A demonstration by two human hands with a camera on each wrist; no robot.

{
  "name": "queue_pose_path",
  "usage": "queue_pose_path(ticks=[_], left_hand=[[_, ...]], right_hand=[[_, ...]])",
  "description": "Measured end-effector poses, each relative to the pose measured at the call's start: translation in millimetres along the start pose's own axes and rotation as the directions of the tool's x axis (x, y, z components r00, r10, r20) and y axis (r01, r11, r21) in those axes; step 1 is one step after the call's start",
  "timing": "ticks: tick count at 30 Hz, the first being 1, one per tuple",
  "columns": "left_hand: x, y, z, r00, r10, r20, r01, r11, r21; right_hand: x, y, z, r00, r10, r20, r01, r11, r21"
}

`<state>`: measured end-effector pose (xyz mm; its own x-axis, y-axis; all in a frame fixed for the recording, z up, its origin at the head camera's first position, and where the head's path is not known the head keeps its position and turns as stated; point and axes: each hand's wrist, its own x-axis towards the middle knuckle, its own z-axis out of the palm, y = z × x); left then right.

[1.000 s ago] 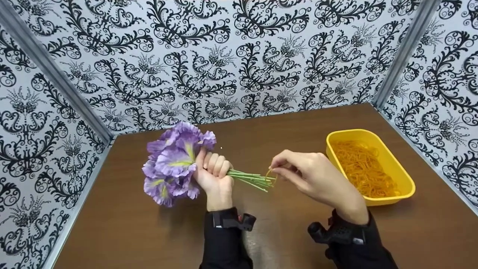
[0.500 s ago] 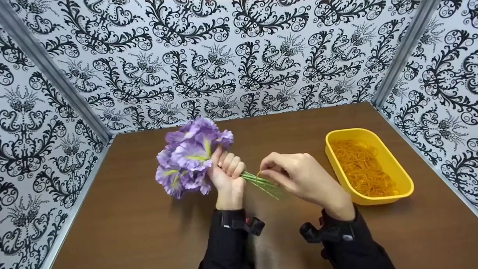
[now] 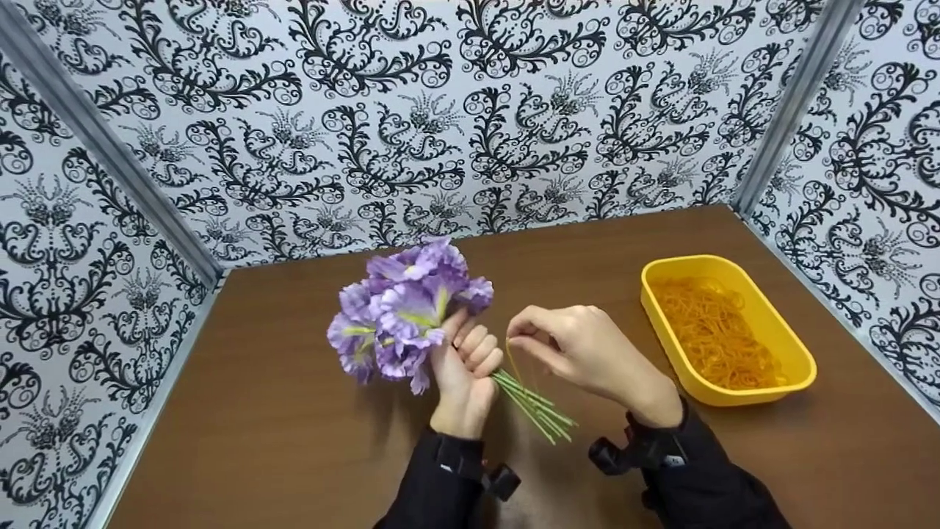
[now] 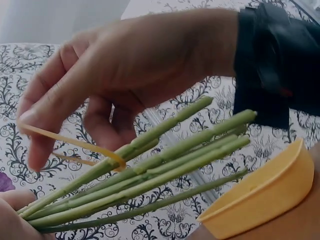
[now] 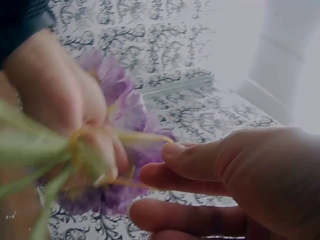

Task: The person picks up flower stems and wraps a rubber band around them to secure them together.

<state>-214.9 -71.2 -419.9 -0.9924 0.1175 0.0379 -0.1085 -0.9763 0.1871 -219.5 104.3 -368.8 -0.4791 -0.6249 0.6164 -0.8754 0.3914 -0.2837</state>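
My left hand point(image 3: 467, 367) grips a bunch of purple flowers point(image 3: 407, 308) just below the heads, its fingers curled round the green stems point(image 3: 540, 411). The stems stick out toward the lower right, their cut ends fanned apart. My right hand point(image 3: 584, 353) is just above them, pinching a thin yellow rubber band point(image 4: 75, 142) between thumb and forefinger. In the left wrist view the band is stretched from the fingertips and hooked round the uppermost stems, with the other stems below its loop. Part of the stems is hidden inside my left fist.
A yellow tub point(image 3: 797, 360) holding a tangled heap of rubber bands point(image 3: 716, 334) stands at the right of the brown table point(image 3: 272, 441). Patterned black-and-white panels point(image 3: 411, 132) enclose the table at the back and both sides.
The flowers and left hand have moved right, and the stems now tilt further down. My right hand has moved left along the stems and draws the band out into a longer loop.
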Motion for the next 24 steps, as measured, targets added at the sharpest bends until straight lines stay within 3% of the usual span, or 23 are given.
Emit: queue_pose_path(ticks=[6,12,18,24], left_hand=[[-3.1,7.9,1.8,0.998,-0.046,0.05,0.049,0.997,-0.054],[-3.7,18.2,5.5,0.999,-0.036,0.02,0.038,0.992,-0.122],[-3.3,22.2,6.8,0.999,-0.04,0.004,0.04,0.986,-0.159],[-4.4,22.6,6.2,0.999,-0.039,0.001,0.038,0.984,-0.171]], right_hand=[[-9.1,10.9,-0.2,0.999,-0.041,0.002,0.041,0.999,0.029],[-14.4,15.8,-1.3,0.985,-0.135,0.104,0.128,0.989,0.074],[-15.4,15.1,-2.4,0.944,-0.236,0.231,0.198,0.965,0.175],[-19.0,16.3,-1.5,0.904,-0.201,0.377,0.104,0.96,0.261]])
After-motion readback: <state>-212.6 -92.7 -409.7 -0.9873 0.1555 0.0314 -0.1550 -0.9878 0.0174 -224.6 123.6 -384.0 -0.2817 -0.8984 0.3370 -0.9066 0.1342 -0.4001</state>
